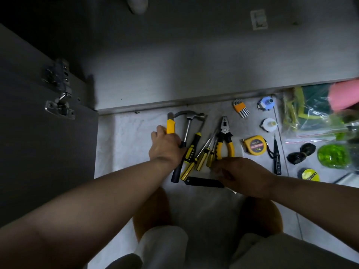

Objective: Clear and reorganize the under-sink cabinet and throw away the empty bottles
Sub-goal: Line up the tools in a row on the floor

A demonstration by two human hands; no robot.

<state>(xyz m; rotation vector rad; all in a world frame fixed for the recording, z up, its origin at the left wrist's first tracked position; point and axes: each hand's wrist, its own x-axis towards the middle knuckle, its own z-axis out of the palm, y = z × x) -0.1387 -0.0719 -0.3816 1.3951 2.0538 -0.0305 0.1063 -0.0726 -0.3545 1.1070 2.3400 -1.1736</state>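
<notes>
Tools (225,136) are spread on the floor (126,133) before the open under-sink cabinet (194,78), seemingly for sorting. A yellow cutter (170,126) is gripped by the left hand (165,147). Whether anything is held by the right hand (243,175) cannot be told.

Your left hand (165,147) lies over the lower end of the yellow box cutter (170,126) and the mid-shaft of the black-gripped steel hammer (187,129). Its fingers are out of sight beneath it, so you cannot tell what they grip. Your right hand (245,175) is smeared at the fingertips. It covers the handle ends of the yellow-and-black pliers (225,140) and one end of the flat black bar (202,181). At the right edge, the soft pink shape (344,96) and the clear plastic bag of green stuff (310,117) are blurred and cut off. The white pipe (138,4) is cropped at the top. The print on the yellow-faced black roll (309,174) is too small to read.
</notes>
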